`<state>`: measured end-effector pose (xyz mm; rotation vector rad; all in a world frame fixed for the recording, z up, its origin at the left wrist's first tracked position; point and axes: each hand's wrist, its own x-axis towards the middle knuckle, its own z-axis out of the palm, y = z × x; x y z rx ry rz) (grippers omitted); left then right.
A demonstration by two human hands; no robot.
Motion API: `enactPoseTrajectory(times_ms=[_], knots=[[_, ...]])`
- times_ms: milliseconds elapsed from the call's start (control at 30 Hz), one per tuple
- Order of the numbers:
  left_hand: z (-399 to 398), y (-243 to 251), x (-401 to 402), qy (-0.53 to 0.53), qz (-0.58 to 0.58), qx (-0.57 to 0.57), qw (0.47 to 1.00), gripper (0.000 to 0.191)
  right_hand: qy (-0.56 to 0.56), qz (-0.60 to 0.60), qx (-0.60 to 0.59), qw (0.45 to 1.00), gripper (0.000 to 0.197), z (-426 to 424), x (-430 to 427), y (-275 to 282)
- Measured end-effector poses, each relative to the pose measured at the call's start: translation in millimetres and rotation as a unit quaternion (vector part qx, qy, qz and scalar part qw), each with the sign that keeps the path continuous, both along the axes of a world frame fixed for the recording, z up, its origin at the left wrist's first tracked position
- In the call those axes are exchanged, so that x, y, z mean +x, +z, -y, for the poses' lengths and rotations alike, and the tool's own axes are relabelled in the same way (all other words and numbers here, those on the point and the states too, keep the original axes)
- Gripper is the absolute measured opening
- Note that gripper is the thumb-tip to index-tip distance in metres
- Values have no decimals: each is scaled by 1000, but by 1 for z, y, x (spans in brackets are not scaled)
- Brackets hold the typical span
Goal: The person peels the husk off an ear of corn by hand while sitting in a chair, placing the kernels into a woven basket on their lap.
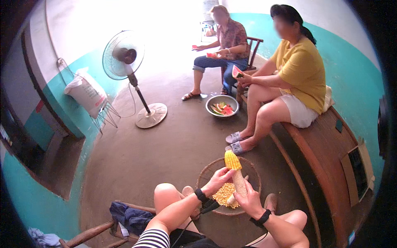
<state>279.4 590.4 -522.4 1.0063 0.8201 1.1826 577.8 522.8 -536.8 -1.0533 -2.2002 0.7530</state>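
An ear of corn (233, 160) is held tilted over a round woven basket (202, 171). Yellow kernels cover its far end, while the near part is a bare pale cob. My right hand (249, 200) is closed around the bare lower end. The fingers of my left hand (220, 179) press on the cob just below the kernels, on its left side. Loose yellow kernels (223, 193) lie in the basket under my hands, with a bare cob (231, 199) on them. Both wrists wear black bands.
Two seated people (231, 43) (297, 74) hold watermelon slices beyond the basket. A metal bowl of watermelon (207, 108) stands on the floor, with a pedestal fan (151, 115) to its left. A wooden bench (322, 148) runs along the right; a wooden chair (93, 232) with dark cloth is at lower left.
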Motion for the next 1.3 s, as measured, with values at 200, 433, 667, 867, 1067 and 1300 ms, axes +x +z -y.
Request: enactPoseTrajectory(times_ms=[200, 433, 667, 867, 1067, 1300], knots=[[1, 7, -2, -11, 0, -7, 1000, 58, 7, 59, -7, 998, 100, -7, -3, -12], [2, 12, -6, -25, -17, -5, 1000, 60, 11, 98, 8, 995, 102, -15, -7, -17], [0, 22, 0, -60, 10, -30, 998, 64, 5, 74, -15, 997, 100, -9, 5, -5], [5, 3, 1, -80, 22, -49, 995, 65, 6, 52, -40, 998, 99, -1, 8, -2], [1, 3, -1, -88, 29, -37, 995, 62, 1, 29, -64, 998, 97, 0, 9, 4], [9, -12, 9, -87, 46, -63, 993, 60, -12, 1, -105, 994, 96, 11, 13, 4]])
